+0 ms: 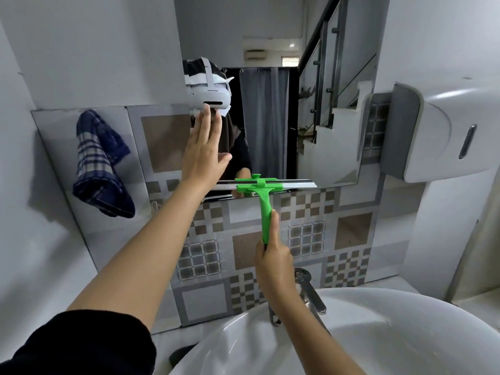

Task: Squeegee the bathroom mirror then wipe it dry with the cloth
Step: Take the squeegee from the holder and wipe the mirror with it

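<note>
1. Looking forward and down at a bathroom wall, the view takes in a frameless mirror (270, 117) above patterned grey and brown tiles; its glass faces the person at chest height, within reach of both arms.
2. A white basin (378, 334) sits at the bottom right under the mirror, with a chrome tap (311, 290) behind the right wrist, probably where run-off from the glass would drip.
3. A white dispenser (438, 131) is mounted on the wall just right of the mirror.
4. A blue checked cloth (100, 163) hangs on the tiles well left of the mirror, untouched, likely kept there dry for the wiping step.
5. The left hand (204, 152) lies flat against the mirror's left part, fingers straight and together, thumb out to the side, seemingly bracing the body or steadying the glass.
6. The right hand (273, 255) is wrapped around the lower end of the handle of a green squeegee (263, 193), fingers curled closed around it.
7. The squeegee blade lies level at the mirror's bottom edge, suggesting a downward stroke near its end.
</note>
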